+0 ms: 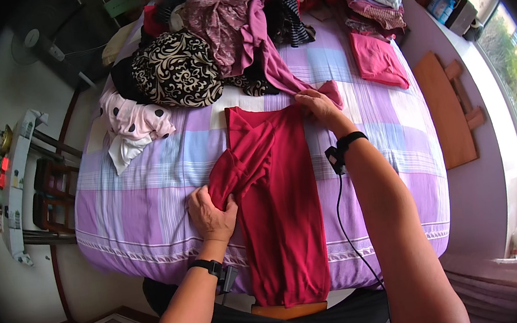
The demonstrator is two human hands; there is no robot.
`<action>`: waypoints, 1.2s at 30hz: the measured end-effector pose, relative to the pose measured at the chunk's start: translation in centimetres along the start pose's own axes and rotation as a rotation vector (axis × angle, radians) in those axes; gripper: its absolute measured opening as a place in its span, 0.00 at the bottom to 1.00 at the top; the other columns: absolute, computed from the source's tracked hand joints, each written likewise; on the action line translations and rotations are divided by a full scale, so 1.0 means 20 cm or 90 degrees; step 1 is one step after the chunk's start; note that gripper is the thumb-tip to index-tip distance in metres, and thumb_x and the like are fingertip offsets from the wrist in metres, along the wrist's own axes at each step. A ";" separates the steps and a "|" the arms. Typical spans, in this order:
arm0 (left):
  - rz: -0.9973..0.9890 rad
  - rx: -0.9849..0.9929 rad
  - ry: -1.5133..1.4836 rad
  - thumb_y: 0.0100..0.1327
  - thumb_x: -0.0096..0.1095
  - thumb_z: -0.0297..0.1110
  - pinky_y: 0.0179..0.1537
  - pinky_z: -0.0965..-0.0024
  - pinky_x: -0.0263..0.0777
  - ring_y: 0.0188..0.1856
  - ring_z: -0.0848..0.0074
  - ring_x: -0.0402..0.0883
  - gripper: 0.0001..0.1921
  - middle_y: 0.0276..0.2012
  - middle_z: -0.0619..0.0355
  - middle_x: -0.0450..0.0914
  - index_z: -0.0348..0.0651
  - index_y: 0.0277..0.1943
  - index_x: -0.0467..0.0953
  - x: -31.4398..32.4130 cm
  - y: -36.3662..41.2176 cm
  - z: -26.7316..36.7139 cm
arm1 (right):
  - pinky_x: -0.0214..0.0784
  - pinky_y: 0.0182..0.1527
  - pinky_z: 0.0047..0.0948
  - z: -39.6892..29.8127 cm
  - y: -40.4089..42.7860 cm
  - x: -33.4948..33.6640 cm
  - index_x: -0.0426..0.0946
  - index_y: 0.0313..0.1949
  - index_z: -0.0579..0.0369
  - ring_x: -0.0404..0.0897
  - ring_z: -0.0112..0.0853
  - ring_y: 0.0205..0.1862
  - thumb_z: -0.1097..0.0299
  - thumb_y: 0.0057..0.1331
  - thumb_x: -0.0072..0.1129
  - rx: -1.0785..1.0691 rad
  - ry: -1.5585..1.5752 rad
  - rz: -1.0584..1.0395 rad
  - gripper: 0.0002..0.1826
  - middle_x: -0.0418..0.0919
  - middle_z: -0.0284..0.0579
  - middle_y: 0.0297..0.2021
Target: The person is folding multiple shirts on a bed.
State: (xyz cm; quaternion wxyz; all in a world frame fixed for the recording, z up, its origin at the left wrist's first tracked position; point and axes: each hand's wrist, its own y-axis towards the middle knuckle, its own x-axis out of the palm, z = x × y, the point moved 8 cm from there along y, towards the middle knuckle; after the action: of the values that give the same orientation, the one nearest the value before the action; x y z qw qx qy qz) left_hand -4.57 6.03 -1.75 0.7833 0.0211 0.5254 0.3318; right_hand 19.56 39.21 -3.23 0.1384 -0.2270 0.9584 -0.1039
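Note:
A dark red long garment [290, 196] lies lengthwise on the bed before me, its lower end hanging over the near edge. My left hand [213, 213] grips a bunched, folded-over part at its left side, thumb and fingers around the cloth. At the garment's top right corner is my right hand [318, 104], with its fingers curled down on the edge; whether they pinch the cloth is hidden. Just beyond that hand, the end of a pink-mauve garment [277, 72] trails down from the heap.
A clothes heap includes a black-and-cream patterned piece [175, 71] and a polka-dot piece [138, 119]. Folded clothes [374, 2] and a folded pink garment [378, 60] lie at the right on the plaid bedspread [380, 148]. A cable [347, 228] hangs from my right wrist device.

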 end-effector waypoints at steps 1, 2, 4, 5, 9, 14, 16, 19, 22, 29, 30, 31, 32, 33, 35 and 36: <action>0.021 0.000 -0.008 0.52 0.75 0.43 0.58 0.51 0.68 0.55 0.50 0.74 0.31 0.51 0.46 0.75 0.37 0.56 0.72 -0.01 0.00 0.01 | 0.74 0.39 0.31 0.01 -0.01 -0.02 0.81 0.55 0.49 0.82 0.27 0.37 0.53 0.66 0.66 0.065 -0.016 0.034 0.22 0.82 0.38 0.40; 0.017 -0.003 0.011 0.52 0.75 0.43 0.58 0.51 0.68 0.56 0.50 0.74 0.31 0.52 0.46 0.75 0.38 0.56 0.71 -0.01 -0.01 0.01 | 0.74 0.39 0.31 -0.03 -0.03 0.00 0.81 0.55 0.49 0.82 0.27 0.37 0.53 0.66 0.66 0.038 -0.008 0.006 0.22 0.82 0.38 0.40; 0.012 -0.015 0.029 0.52 0.74 0.43 0.59 0.50 0.68 0.56 0.50 0.74 0.31 0.53 0.46 0.75 0.38 0.56 0.71 0.00 -0.01 0.01 | 0.74 0.35 0.32 -0.03 -0.05 0.01 0.81 0.56 0.51 0.82 0.27 0.35 0.55 0.66 0.67 0.104 -0.112 0.003 0.22 0.83 0.39 0.39; 0.013 -0.009 0.037 0.52 0.74 0.44 0.59 0.50 0.67 0.56 0.50 0.74 0.32 0.53 0.46 0.75 0.38 0.56 0.71 0.00 -0.01 0.01 | 0.74 0.35 0.32 -0.04 -0.06 0.02 0.81 0.56 0.51 0.82 0.27 0.35 0.55 0.66 0.67 0.105 -0.116 -0.001 0.22 0.83 0.39 0.39; -0.002 -0.014 0.033 0.53 0.73 0.45 0.59 0.50 0.67 0.57 0.49 0.73 0.32 0.53 0.45 0.75 0.38 0.56 0.71 0.00 -0.02 -0.01 | 0.74 0.35 0.28 -0.06 -0.05 0.07 0.82 0.56 0.52 0.82 0.24 0.36 0.69 0.63 0.70 0.052 -0.170 -0.024 0.21 0.83 0.35 0.37; 0.013 0.018 -0.020 0.57 0.71 0.49 0.59 0.50 0.67 0.57 0.48 0.73 0.32 0.53 0.43 0.74 0.36 0.58 0.70 -0.01 -0.02 -0.03 | 0.72 0.41 0.24 -0.04 0.05 0.07 0.82 0.54 0.51 0.80 0.23 0.39 0.79 0.64 0.58 -0.068 0.112 0.010 0.19 0.83 0.31 0.41; 0.024 0.034 -0.047 0.59 0.70 0.51 0.59 0.50 0.67 0.56 0.48 0.73 0.33 0.53 0.43 0.74 0.35 0.58 0.70 -0.01 -0.02 -0.03 | 0.72 0.45 0.23 0.00 0.07 0.09 0.82 0.55 0.54 0.80 0.23 0.42 0.79 0.64 0.56 -0.094 0.051 0.024 0.20 0.84 0.34 0.42; 0.019 0.031 -0.053 0.60 0.68 0.54 0.59 0.49 0.66 0.56 0.47 0.72 0.34 0.53 0.41 0.73 0.35 0.58 0.70 -0.01 -0.02 -0.03 | 0.72 0.51 0.23 0.03 0.09 0.09 0.82 0.55 0.59 0.80 0.25 0.45 0.79 0.61 0.54 -0.126 -0.024 0.060 0.22 0.84 0.37 0.44; 0.000 0.032 -0.036 0.60 0.68 0.53 0.58 0.49 0.66 0.56 0.47 0.72 0.33 0.53 0.41 0.73 0.34 0.58 0.69 -0.01 -0.02 -0.03 | 0.71 0.48 0.24 0.06 0.10 0.06 0.83 0.55 0.60 0.79 0.26 0.43 0.75 0.61 0.55 -0.042 0.019 0.068 0.22 0.84 0.37 0.41; 0.009 0.020 -0.053 0.57 0.70 0.49 0.58 0.49 0.66 0.55 0.47 0.72 0.33 0.53 0.42 0.73 0.34 0.58 0.69 -0.02 -0.01 -0.03 | 0.75 0.39 0.28 0.01 -0.05 0.09 0.84 0.47 0.58 0.82 0.29 0.36 0.68 0.68 0.58 0.068 0.215 -0.029 0.11 0.84 0.41 0.37; 0.007 0.017 -0.052 0.57 0.70 0.49 0.58 0.49 0.66 0.55 0.47 0.72 0.33 0.53 0.42 0.73 0.35 0.58 0.69 -0.02 -0.01 -0.03 | 0.77 0.36 0.29 0.00 -0.09 0.11 0.84 0.45 0.57 0.83 0.30 0.34 0.66 0.70 0.59 0.073 0.224 -0.036 0.11 0.84 0.41 0.36; -0.002 0.014 -0.046 0.57 0.70 0.49 0.58 0.49 0.67 0.55 0.47 0.72 0.33 0.53 0.42 0.73 0.35 0.58 0.69 -0.02 -0.01 -0.03 | 0.78 0.34 0.30 0.00 -0.12 0.12 0.84 0.44 0.56 0.84 0.31 0.32 0.63 0.71 0.60 0.087 0.227 -0.027 0.10 0.84 0.41 0.36; 0.011 0.013 -0.055 0.57 0.70 0.49 0.58 0.49 0.67 0.55 0.47 0.72 0.33 0.53 0.42 0.73 0.35 0.58 0.69 -0.03 -0.01 -0.03 | 0.79 0.31 0.30 0.00 -0.17 0.12 0.83 0.45 0.57 0.84 0.31 0.30 0.60 0.72 0.61 0.108 0.206 -0.029 0.13 0.83 0.40 0.35; 0.000 0.008 -0.054 0.57 0.71 0.49 0.58 0.49 0.67 0.56 0.47 0.72 0.33 0.53 0.42 0.73 0.35 0.58 0.69 -0.03 -0.01 -0.03 | 0.79 0.32 0.31 0.00 -0.21 0.12 0.83 0.47 0.59 0.84 0.31 0.31 0.60 0.71 0.62 0.121 0.163 -0.020 0.14 0.83 0.41 0.35; -0.011 0.002 -0.055 0.57 0.71 0.48 0.58 0.49 0.67 0.56 0.47 0.72 0.33 0.54 0.42 0.73 0.36 0.58 0.69 -0.03 -0.01 -0.03 | 0.80 0.34 0.32 0.02 -0.28 0.15 0.82 0.50 0.61 0.84 0.31 0.33 0.59 0.69 0.65 0.151 0.125 -0.048 0.18 0.83 0.42 0.36; -0.009 0.001 -0.054 0.56 0.71 0.48 0.58 0.49 0.67 0.56 0.47 0.73 0.33 0.53 0.42 0.73 0.36 0.58 0.69 -0.03 -0.01 -0.02 | 0.80 0.34 0.32 0.01 -0.31 0.17 0.82 0.50 0.61 0.84 0.31 0.33 0.59 0.69 0.65 0.147 0.128 -0.058 0.18 0.83 0.42 0.36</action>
State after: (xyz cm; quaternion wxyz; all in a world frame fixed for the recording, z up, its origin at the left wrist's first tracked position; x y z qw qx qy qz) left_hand -5.06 5.44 -1.51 0.8072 0.0318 0.4922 0.3244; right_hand 19.27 32.20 -2.55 0.0618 -0.2412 0.9378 -0.2418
